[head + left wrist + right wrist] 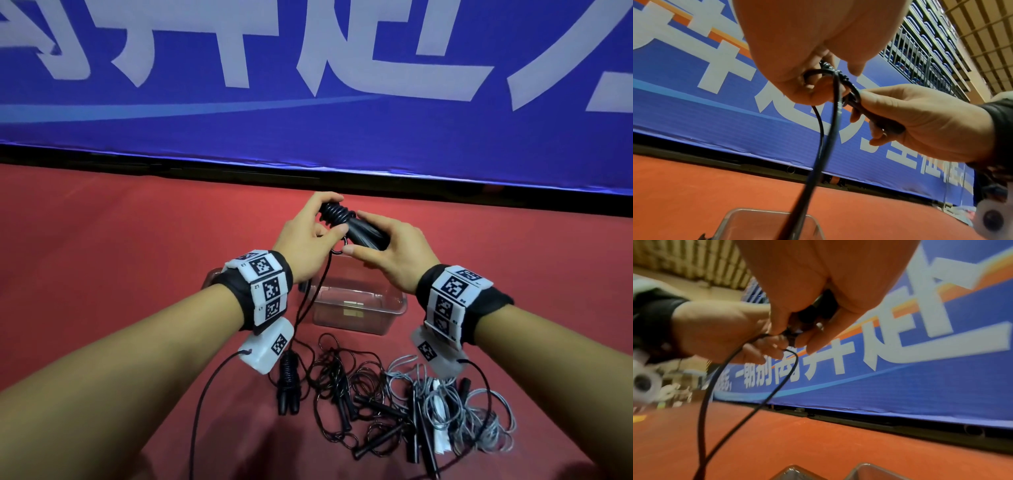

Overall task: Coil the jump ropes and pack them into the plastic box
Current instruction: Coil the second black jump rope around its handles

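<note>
Both hands are raised above the clear plastic box [394,301]. My right hand [387,255] grips the two black handles [366,233] of a black jump rope. My left hand [313,234] pinches the rope where it is wound in tight turns [334,211] round the handle tops. In the left wrist view the black rope [826,129] hangs in a long loop from my left hand [813,78] toward the box [727,222], and my right hand [920,123] holds the handles [879,120]. In the right wrist view my right hand [813,308] covers most of the handles.
On the red floor near me lies a tangle of black jump ropes [370,407] and grey ones [476,418], plus one wound black rope [289,383] at the left. A blue banner wall [308,85] stands just behind the box.
</note>
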`<state>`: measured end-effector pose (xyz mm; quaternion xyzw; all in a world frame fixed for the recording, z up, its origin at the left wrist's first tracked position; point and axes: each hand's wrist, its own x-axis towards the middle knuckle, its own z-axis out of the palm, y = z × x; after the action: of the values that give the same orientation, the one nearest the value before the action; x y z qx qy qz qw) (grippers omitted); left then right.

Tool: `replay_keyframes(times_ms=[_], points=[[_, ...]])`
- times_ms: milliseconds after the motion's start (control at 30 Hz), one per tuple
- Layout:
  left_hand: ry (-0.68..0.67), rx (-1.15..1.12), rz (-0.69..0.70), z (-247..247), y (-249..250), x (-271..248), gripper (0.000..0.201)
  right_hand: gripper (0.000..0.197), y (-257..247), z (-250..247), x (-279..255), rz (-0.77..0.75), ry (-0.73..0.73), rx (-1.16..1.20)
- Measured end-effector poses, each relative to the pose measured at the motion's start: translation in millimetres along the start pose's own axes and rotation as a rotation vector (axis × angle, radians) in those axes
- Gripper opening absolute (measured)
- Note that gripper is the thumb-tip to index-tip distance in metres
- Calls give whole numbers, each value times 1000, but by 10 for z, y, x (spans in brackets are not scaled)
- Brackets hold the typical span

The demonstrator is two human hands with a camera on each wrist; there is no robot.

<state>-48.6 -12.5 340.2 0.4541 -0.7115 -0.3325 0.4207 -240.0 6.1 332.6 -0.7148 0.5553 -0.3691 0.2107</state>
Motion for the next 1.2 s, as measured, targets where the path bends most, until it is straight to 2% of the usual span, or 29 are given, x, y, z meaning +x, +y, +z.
replay_keyframes(times_ms=[133, 200, 233, 367, 433, 500, 633, 733, 833, 1067, 1133, 1200], points=[[42, 15, -3, 13, 11, 35, 27, 76, -98, -18, -6, -130, 22, -169], [33, 31, 7, 11, -3, 35, 19, 67, -124, -7, -22, -112, 15, -147], [27, 35, 9, 9, -20, 36, 15, 61, -140, 0, -34, -60, -6, -47], [-9, -56, 28, -9, -29, 10, 16, 33, -247, -44, -64, 299, -175, 625], [-24, -91, 51, -5, -5, -6, 19, 30, -270, -68, -77, 405, -299, 775], [-32, -90, 40, 4, 7, -3, 20, 31, -247, -54, -77, 390, -349, 800], [-79, -128, -13, -14, -24, 4, 23, 38, -167, -17, -60, 248, -300, 676], [-116, -29, -51, -33, -38, -26, 32, 48, -121, 4, -67, 122, -225, 480], [-104, 83, -37, -51, -33, -57, 41, 57, -63, 41, -56, 64, -174, 304], [-132, 128, -76, -39, 62, -93, 62, 68, 67, 28, -22, -78, -27, -263], [-106, 103, -96, -11, 68, -84, 60, 68, 57, 14, -29, -78, -32, -352], [-60, 41, -101, 5, 80, -61, 50, 67, 19, 11, -37, -81, -61, -369]])
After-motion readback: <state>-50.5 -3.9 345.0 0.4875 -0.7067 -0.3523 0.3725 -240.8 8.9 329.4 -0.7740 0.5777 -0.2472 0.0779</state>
